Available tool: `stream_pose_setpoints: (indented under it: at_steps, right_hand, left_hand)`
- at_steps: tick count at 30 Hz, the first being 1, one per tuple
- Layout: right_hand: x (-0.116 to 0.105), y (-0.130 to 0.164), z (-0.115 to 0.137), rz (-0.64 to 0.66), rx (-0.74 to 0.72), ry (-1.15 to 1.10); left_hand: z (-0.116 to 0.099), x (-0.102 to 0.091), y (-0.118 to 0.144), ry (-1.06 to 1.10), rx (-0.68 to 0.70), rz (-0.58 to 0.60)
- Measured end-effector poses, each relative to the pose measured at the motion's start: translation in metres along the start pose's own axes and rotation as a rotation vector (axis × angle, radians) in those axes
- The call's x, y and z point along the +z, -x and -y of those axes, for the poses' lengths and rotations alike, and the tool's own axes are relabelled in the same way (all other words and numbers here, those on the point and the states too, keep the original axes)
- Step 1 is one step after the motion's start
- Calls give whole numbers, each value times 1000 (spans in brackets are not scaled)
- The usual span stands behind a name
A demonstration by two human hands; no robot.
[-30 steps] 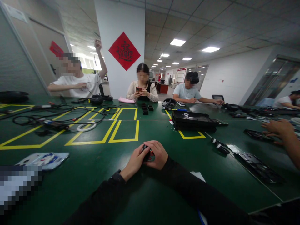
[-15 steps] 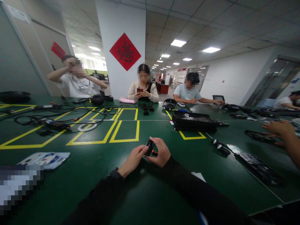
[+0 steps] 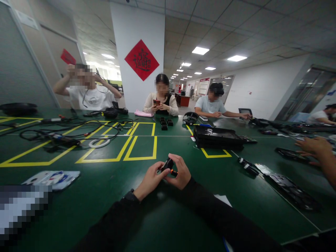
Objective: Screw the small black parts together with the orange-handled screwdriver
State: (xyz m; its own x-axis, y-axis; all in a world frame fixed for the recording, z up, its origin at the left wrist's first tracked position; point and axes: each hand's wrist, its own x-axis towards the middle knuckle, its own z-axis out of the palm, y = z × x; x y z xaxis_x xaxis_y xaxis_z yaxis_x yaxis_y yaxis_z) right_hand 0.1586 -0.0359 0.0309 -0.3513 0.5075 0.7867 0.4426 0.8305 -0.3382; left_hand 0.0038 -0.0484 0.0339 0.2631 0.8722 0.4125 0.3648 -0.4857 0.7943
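My left hand [image 3: 150, 180] and my right hand [image 3: 179, 172] meet just above the green table [image 3: 105, 196], both in black sleeves. Between their fingertips they pinch a small black part with an orange end [image 3: 169, 165], tilted up to the right. A watch sits on my left wrist. The part's underside is hidden by my fingers.
A stack of black trays [image 3: 217, 137] lies ahead right, small black parts [image 3: 165, 123] farther back. Cables [image 3: 65, 134] and a white tape ring [image 3: 99, 142] lie left among yellow floor-style markings. Flat black pieces [image 3: 292, 190] lie right, near another person's hand [image 3: 316, 148]. Three people sit opposite.
My hands have lifted the part slightly and turned it, so its orange end now shows. The person at far left lowered a raised arm to the head.
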Motion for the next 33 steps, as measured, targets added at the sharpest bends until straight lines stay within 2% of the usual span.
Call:
stream_pose_setpoints:
  at_steps: [5,12,19,26,33]
  right_hand:
    - [-1,0,2,2,-11,-21]
    - [-3,-2,7,46,-33,-61]
    - [-1,0,1,33,3,-121]
    - [-6,1,-11,-47,111,-167]
    - [-5,2,-9,-58,249,-275]
  left_hand:
    - [-10,1,4,-162,23,-132]
    - [-13,11,7,-258,4,-175]
    - [-16,10,7,-320,97,-201]
    - [-11,9,6,-146,148,-153]
    - [2,7,3,81,67,-180]
